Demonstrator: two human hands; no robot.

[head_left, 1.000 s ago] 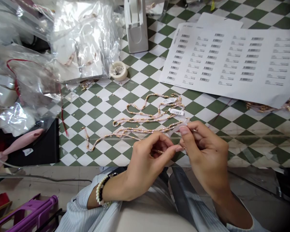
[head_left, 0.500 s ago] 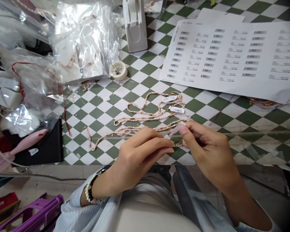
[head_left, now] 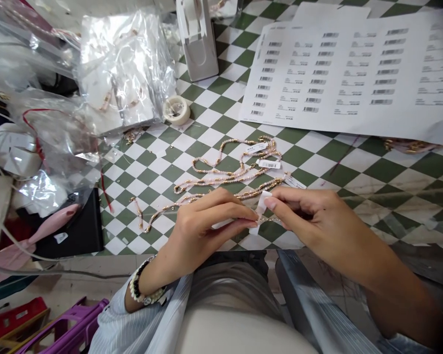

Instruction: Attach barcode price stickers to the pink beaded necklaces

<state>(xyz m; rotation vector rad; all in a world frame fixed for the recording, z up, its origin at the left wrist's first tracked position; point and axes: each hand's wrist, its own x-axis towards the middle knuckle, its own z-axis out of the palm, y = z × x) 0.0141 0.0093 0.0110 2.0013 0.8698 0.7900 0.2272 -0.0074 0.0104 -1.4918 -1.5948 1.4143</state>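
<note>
- Pinching a small white label (head_left: pixel 260 209) between both hands at the near edge of the table (head_left: pixel 354 167).
- My left hand (head_left: pixel 203 228) is closed on the label's left side, thumb and fingers pressed together.
- My right hand (head_left: pixel 313 221) is closed on its right side; a thin gold chain end sits under the fingers, too small to tell more.
- Beaded necklaces (head_left: pixel 229 172) lie just beyond my hands, already tagged with barcode labels (head_left: pixel 269 164).
- Barcode sticker sheet (head_left: pixel 347 73) is farther back on the right.
- Tape roll (head_left: pixel 176 109) and plastic bags (head_left: pixel 121 69) sit back left.
</note>
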